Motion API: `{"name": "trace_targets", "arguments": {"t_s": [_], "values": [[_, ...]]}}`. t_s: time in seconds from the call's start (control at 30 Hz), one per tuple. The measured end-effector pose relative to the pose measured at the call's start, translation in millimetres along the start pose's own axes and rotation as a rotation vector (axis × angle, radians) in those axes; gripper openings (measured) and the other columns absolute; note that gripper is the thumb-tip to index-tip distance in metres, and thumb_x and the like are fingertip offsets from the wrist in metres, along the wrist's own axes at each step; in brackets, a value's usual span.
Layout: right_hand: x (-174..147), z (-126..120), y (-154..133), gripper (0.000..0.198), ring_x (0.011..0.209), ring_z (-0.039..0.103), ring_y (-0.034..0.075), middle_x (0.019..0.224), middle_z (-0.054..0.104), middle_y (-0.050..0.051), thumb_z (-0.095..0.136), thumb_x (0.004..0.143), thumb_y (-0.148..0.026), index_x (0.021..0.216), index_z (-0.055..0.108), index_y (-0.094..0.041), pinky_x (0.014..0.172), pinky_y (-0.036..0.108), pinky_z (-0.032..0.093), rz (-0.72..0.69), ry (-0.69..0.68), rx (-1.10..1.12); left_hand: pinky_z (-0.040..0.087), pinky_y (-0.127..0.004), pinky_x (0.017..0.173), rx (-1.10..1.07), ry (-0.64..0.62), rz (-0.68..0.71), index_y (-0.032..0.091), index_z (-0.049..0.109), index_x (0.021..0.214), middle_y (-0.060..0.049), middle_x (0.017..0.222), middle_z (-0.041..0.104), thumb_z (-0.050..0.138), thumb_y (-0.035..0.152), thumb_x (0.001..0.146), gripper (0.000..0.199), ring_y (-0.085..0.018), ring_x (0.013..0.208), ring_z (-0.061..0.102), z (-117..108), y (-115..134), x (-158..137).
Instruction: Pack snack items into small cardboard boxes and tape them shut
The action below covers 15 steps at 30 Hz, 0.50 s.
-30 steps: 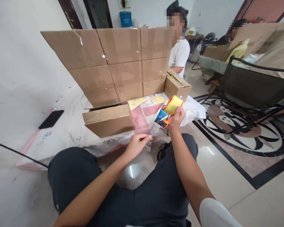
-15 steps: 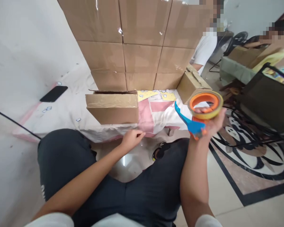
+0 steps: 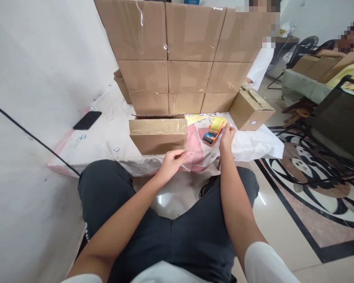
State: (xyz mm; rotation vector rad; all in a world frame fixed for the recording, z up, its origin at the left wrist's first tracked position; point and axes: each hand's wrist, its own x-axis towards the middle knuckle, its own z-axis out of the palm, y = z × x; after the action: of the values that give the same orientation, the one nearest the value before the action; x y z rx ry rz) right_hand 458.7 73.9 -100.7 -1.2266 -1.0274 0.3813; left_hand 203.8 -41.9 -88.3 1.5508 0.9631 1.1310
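A small cardboard box (image 3: 162, 143) stands on the cloth-covered table in front of me, clear tape along its top edge and a flap gap behind. Just below its right front corner, my left hand (image 3: 171, 164) pinches a piece of clear tape (image 3: 189, 160) between thumb and fingers. To the right, my right hand (image 3: 227, 138) grips the side of an orange and blue tape dispenser (image 3: 212, 133) carrying a yellowish roll. The dispenser is tilted at the table surface; whether it rests there I cannot tell.
Taped cartons (image 3: 188, 76) form a wall behind the box. Another carton (image 3: 251, 110) stands at the table's right end, a black phone (image 3: 87, 120) lies left. A person in a white sleeve (image 3: 262, 67) is behind the stack; another person sits far right near a dark chair (image 3: 327, 125).
My right hand has brought the dispenser down and left toward the tabletop. My left hand now pinches clear tape near the box's corner. The view has shifted slightly left.
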Motion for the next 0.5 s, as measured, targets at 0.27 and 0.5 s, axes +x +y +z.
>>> {"name": "trace_targets", "arguments": {"t_s": [0.27,0.5], "values": [[-98.8,16.1,-78.5,0.06,0.053,0.044,0.011,0.062,0.05,0.0,0.065,0.074,-0.078,0.07,0.064,-0.018,0.046,0.024,0.03,0.439,-0.656,0.152,0.051,-0.027,0.073,-0.094,0.033,0.084,0.017,0.081,0.094,-0.006,0.091,0.079,0.069,0.045,0.086,0.031,-0.019,0.083,0.069,-16.7,10.0,0.6],[-115.2,27.6,-106.7,0.027,0.063,0.049,0.013,0.065,0.055,-0.002,0.078,0.078,-0.045,0.069,0.068,-0.022,0.059,0.027,0.041,0.015,-0.496,0.201,0.054,-0.03,0.077,-0.09,0.051,0.001,0.015,0.078,0.102,-0.009,0.1,0.079,0.066,0.053,0.087,0.043,-0.022,0.089,0.071,-6.5,12.4,0.8]]}}
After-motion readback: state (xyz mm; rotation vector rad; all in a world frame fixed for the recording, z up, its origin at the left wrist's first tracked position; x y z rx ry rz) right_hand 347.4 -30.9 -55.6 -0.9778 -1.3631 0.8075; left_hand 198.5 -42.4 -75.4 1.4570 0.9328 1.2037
